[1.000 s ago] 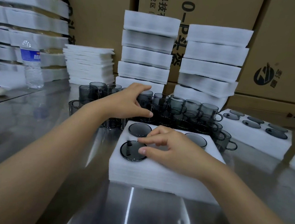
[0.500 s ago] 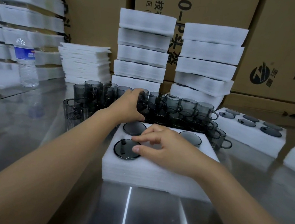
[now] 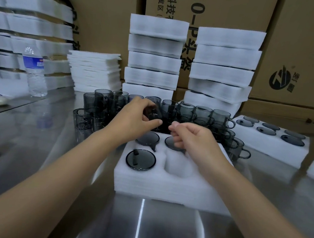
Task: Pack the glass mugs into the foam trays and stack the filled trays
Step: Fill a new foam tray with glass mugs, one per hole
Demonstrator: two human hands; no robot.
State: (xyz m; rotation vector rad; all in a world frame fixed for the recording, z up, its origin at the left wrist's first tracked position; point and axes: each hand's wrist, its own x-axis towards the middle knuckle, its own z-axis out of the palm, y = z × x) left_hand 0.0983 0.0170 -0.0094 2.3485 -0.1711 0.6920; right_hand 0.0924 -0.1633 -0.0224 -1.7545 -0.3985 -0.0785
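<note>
Left hand (image 3: 133, 116) grips a dark mug (image 3: 154, 112), fingers wrapped round it, right over the crowded mugs (image 3: 202, 113) behind the tray (image 3: 165, 188). Right hand (image 3: 198, 141) hovers just beside it, fingers curled, nothing in them that I can see. Tight spot! A tilt could knock glass on glass or catch a handle on a neighbour. One pocket (image 3: 178, 165) sits empty up front, and if the handle misses its notch, the mug would ride high and later stacking would wobble.

Printed brown cardboard cartons (image 3: 300, 55) stand stacked behind a shiny steel table (image 3: 34, 165) streaked with reflected light.
</note>
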